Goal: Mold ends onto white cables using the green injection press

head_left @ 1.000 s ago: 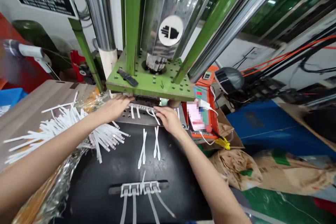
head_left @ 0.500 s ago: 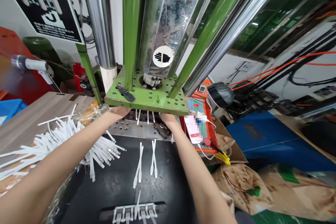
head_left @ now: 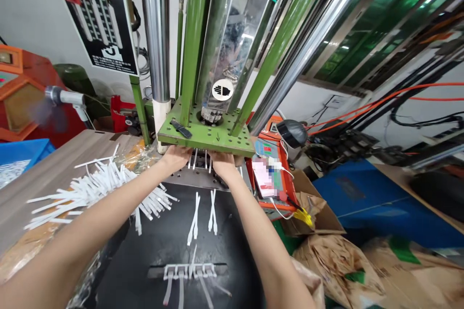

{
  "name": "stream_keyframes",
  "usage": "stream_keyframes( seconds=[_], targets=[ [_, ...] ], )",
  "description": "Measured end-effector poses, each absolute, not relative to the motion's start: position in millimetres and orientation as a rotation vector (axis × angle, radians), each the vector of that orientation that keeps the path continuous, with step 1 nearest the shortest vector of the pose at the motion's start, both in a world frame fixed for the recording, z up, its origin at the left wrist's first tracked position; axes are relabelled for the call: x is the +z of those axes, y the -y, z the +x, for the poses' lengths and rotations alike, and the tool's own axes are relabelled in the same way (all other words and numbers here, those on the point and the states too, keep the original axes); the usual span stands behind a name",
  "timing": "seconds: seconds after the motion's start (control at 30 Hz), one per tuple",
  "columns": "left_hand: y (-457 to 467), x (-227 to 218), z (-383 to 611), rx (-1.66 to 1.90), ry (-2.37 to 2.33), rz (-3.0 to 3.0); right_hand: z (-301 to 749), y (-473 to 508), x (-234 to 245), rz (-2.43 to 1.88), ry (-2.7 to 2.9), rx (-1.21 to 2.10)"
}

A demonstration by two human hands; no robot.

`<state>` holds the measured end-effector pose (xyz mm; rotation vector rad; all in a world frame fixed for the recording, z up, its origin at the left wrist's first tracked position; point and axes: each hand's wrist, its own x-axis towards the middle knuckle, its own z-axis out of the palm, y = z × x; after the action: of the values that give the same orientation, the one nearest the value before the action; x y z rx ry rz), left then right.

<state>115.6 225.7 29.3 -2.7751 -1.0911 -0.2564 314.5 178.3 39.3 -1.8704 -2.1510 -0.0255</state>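
Note:
My left hand (head_left: 177, 156) reaches under the front edge of the green press plate (head_left: 206, 141), its fingers mostly hidden there. Close by on the right, my right hand (head_left: 222, 161) is also under the plate, fingers out of sight. Several white cable strips (head_left: 195, 159) stick out toward me between both hands, above the drilled metal bed (head_left: 192, 178). Whether either hand grips them, I cannot tell. On the black work surface (head_left: 159, 241) lie two crossed pairs of short white cables, a left pair (head_left: 195, 219) and a right pair (head_left: 213, 215). Nearer me sits a white moulded strip (head_left: 190, 270) with cable ends attached.
A heap of white cables (head_left: 101, 186) spreads on the left, partly behind my left forearm. An orange control box (head_left: 286, 178) with a phone (head_left: 264, 178) on it stands right of the press. Steel columns (head_left: 155, 34) flank the press. Paper sacks (head_left: 337, 265) lie lower right.
The camera view has shifted, showing more of the press's upper part. My hands have come closer together under the plate, the right one moving left. The cables on the black surface lie as before.

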Motion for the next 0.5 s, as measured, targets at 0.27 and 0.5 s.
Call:
stream_keyframes(
  seconds=[0.27,0.5],
  targets=[
    [-96,-9,9,-0.494,1.041,-2.892,361,7,-16,-1.63,2.148,-0.072],
    [41,-39,-79,-0.45,1.081,-2.873,375,161,-36,-1.639,2.297,0.027]
  ],
)
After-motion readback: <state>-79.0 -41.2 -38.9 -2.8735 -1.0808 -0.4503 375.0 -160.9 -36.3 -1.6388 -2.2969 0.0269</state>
